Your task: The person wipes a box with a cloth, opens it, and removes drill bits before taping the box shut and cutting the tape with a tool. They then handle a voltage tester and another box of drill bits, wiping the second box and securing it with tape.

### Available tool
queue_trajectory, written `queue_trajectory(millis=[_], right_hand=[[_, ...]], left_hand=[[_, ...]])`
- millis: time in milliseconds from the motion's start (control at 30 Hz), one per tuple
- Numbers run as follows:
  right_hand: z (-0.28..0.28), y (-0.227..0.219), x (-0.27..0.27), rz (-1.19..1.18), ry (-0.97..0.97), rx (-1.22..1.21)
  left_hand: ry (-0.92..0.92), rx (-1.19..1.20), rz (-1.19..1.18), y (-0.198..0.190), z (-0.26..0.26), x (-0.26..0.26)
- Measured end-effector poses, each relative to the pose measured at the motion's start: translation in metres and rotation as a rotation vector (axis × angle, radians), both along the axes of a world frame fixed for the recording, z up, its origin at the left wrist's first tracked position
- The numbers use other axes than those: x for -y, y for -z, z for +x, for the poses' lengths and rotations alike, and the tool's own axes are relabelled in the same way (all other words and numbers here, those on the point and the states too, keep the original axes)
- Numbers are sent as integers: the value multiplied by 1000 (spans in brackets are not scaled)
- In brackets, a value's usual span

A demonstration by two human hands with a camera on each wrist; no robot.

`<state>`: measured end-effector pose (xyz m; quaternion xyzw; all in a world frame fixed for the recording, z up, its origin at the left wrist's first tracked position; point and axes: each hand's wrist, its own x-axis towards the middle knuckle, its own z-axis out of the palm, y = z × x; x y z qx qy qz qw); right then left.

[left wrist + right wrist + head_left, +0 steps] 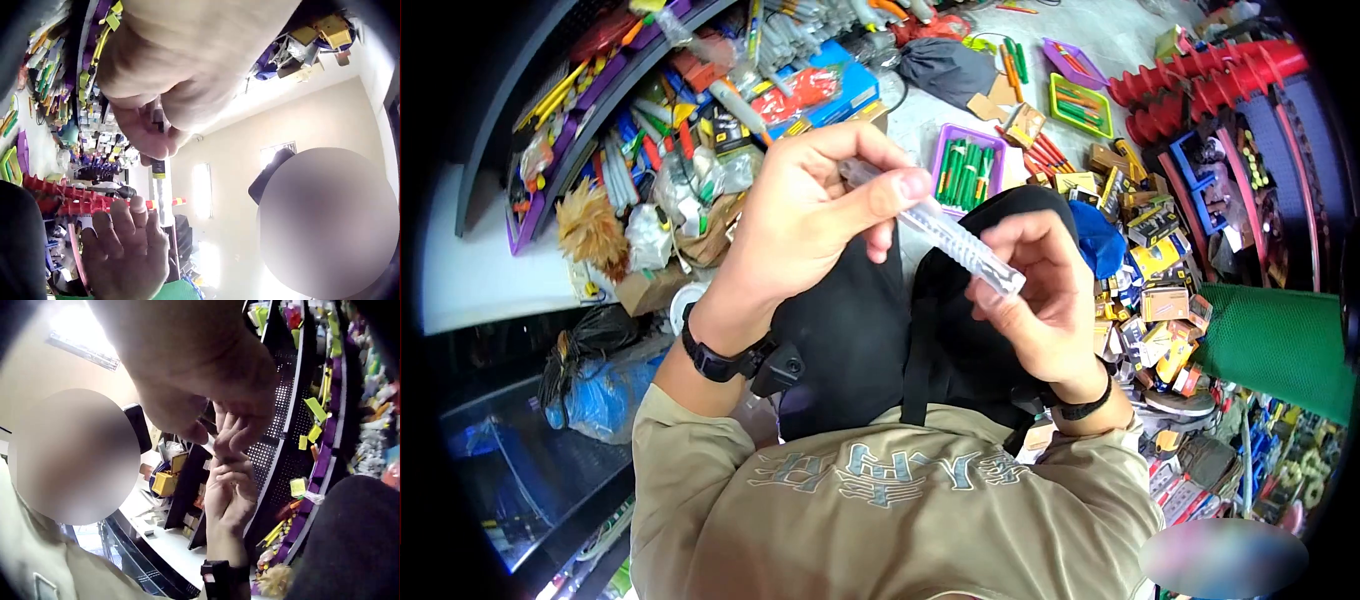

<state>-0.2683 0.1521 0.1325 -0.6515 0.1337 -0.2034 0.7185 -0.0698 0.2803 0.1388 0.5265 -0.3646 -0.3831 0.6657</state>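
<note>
A slim clear plastic tube (952, 238) with a ribbed middle slants across in front of my lap in the head view. My left hand (805, 210) pinches its upper end between thumb and fingers. In the left wrist view, a dark section with a yellow band (159, 167) shows just past those fingertips. My right hand (1050, 295) is close by the lower end, its thumb and loosely bent fingers on either side. The left wrist view shows this right hand (128, 253) with its fingers spread beside the tube.
Beyond my knees stand a purple basket (940, 183) of green pens or markers and a yellow-green basket (1055, 105). Small boxes (1160, 265) pile up on the right, near red spiral pieces (1200, 85). A curved shelf (590, 95) full of goods runs along the left.
</note>
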Motion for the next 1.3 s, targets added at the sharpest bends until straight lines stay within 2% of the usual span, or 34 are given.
queue_trajectory(millis=[67,167,267,433,467,500,533,567,667,700,867,933,1200,1300], right_hand=[[0,-4,4,-51,43,60],[-10,-7,21,-227,-37,-21],[-8,-4,22,-193,-44,-160],[12,7,31,-158,-108,-128],[16,9,32,-45,-81,-106],[21,11,34,67,-54,-84],[23,14,36,71,-55,-88],[24,17,37,87,-31,-56],[30,25,47,93,-25,-22],[32,29,50,64,-38,-2],[45,41,56,11,-111,76],[48,43,55,46,-104,78],[50,48,59,125,-167,103],[49,49,59,159,-185,102]], left_hand=[[11,-5,-20,-8,-4,19],[-24,184,71,-15,-5,46],[74,229,117,-16,-2,67],[16,398,65,-13,-3,99],[16,396,70,-9,-1,104],[16,319,-32,-3,1,109],[16,240,-132,4,4,114],[38,272,-180,12,8,115],[87,110,-203,29,12,114],[144,103,-195,35,21,113],[100,78,-226,49,30,124],[150,68,-259,51,32,126],[102,96,-239,52,33,128],[142,101,-241,54,34,128]])
